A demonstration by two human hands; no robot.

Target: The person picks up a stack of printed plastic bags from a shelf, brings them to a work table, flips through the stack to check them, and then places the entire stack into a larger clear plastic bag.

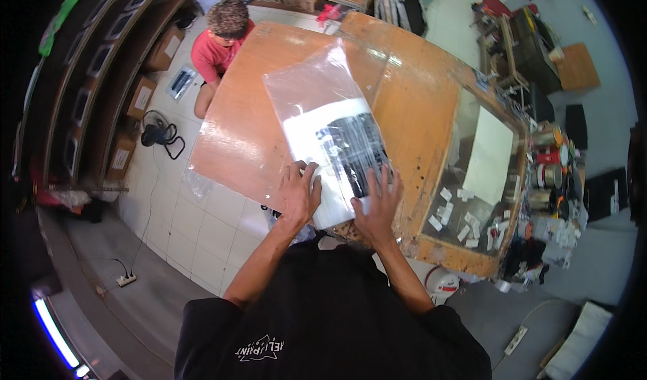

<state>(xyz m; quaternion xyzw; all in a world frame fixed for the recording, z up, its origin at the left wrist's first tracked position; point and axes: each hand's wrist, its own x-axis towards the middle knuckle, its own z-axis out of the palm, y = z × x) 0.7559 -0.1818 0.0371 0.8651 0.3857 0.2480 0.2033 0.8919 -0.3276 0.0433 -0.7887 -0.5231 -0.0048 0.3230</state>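
A clear plastic bag [309,85] lies on the wooden table [232,131], its unfilled end pointing away from me. Inside its near half is a flat white item with a dark printed area [350,144]; its exact kind I cannot tell. On the left edge of the bag's near end rests my left hand [300,193], fingers bent and apart. My right hand [379,205] lies over the lower right corner of the dark area, with fingers spread and thumb out to the side. Both palms are turned down, so what lies beneath them is hidden.
A person in a red shirt [209,53] is at the table's far left side. At right, a glass panel [448,171] set in the tabletop bears a white sheet [486,154] and several small white pieces [445,211]. Cans [549,176] stand beyond it. Shelves [101,77] line the left.
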